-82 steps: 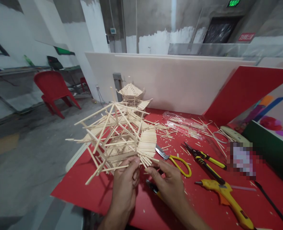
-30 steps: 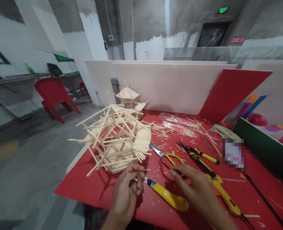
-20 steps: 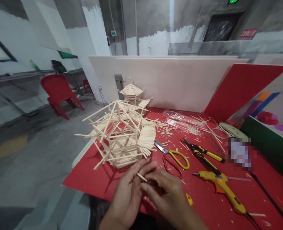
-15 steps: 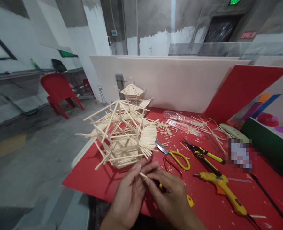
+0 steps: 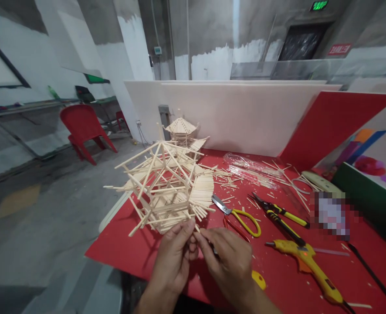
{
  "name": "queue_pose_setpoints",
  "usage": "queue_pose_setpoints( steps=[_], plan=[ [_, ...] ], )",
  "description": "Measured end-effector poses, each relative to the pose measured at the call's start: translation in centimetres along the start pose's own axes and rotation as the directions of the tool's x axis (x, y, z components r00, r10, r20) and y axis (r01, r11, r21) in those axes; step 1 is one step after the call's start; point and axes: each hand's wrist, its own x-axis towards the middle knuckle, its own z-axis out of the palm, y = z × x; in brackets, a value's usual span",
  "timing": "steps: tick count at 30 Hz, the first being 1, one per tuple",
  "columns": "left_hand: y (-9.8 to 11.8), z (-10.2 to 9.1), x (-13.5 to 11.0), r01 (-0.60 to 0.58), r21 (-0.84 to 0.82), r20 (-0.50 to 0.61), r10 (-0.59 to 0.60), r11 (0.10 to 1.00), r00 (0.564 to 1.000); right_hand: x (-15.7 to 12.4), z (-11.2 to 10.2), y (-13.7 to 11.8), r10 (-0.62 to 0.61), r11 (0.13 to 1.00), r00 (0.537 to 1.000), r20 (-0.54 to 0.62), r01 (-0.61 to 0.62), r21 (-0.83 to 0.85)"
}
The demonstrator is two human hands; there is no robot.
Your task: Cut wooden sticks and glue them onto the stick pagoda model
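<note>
Right in front of the model, my left hand (image 5: 175, 250) is closed, its thumb and fingers pinched together at a short wooden stick (image 5: 197, 228). Close beside it, my right hand (image 5: 228, 253) pinches the same stick between thumb and forefinger. Just beyond my fingertips stands a pavilion model (image 5: 163, 187) built of thin wooden sticks, with an open roof frame and a slatted panel on its right side. Partly hidden under my right hand is a yellow-ended thing (image 5: 259, 280); whether it is held or lying there I cannot tell.
On the red board (image 5: 114, 248), to the right, lie scissors (image 5: 232, 213), pliers (image 5: 279, 216) and a yellow glue gun (image 5: 307, 257). Behind them are loose sticks and a plastic-wrapped bundle (image 5: 255, 170). A smaller roofed model (image 5: 181, 127) stands at the back, before white panels (image 5: 238, 113).
My left hand's fingers have curled from loosely open into a pinch. Both hands have drawn together at the stick, nearer the model. The view has shifted slightly.
</note>
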Motion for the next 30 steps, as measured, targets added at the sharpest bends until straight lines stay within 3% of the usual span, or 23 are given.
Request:
queue_pose_setpoints(
  steps=[4, 19, 30],
  plan=[
    [0.1, 0.1, 0.9, -0.024, -0.02, 0.02, 0.024, 1.0, 1.0, 0.4, 0.5, 0.2, 0.032, 0.998, 0.999, -0.011, -0.031, 0.047],
    [0.3, 1.0, 1.3, -0.055, 0.004, -0.101, 0.055, 0.998, 0.993, 0.6, 0.6, 0.4, 0.118, 0.981, 0.993, 0.003, -0.117, 0.156],
    [0.8, 1.7, 1.3, -0.039, 0.025, -0.12, 0.042, 0.999, 0.992, 0.4, 0.6, 0.5, 0.104, 0.973, 0.994, 0.028, -0.108, 0.204]
  ],
)
